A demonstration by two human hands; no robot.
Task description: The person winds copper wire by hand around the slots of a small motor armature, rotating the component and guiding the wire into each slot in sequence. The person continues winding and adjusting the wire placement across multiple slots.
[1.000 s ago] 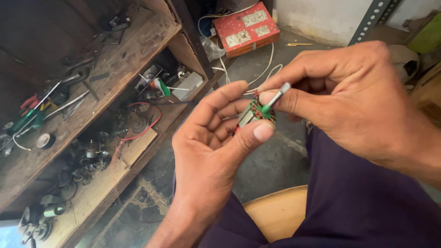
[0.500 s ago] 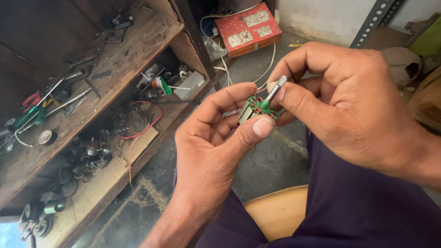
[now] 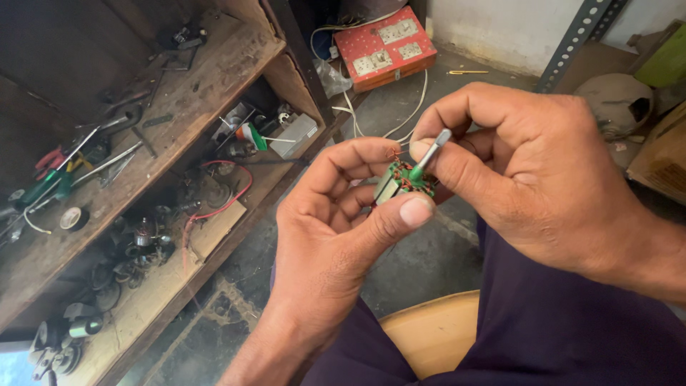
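Wooden shelves (image 3: pixel 179 78) stood left of the hands, littered with tools, wire and small motor parts, and a red switch box (image 3: pixel 384 44) lay on the concrete floor (image 3: pixel 421 264) beyond them. Left hand (image 3: pixel 336 236) curled around a small armature (image 3: pixel 401 183) wound with copper wire, thumb and fingers pinching its sides. Right hand (image 3: pixel 529 179) pinched the armature's grey shaft (image 3: pixel 431 152) between thumb and forefinger, touching the left fingertips. Both hung above the person's lap and a wooden stool (image 3: pixel 436 332).

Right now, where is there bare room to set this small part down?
Bare floor between the wooden shelf unit and your lap. Both shelves are crowded with tools and motor parts; cables and a red switch box fill the corner.
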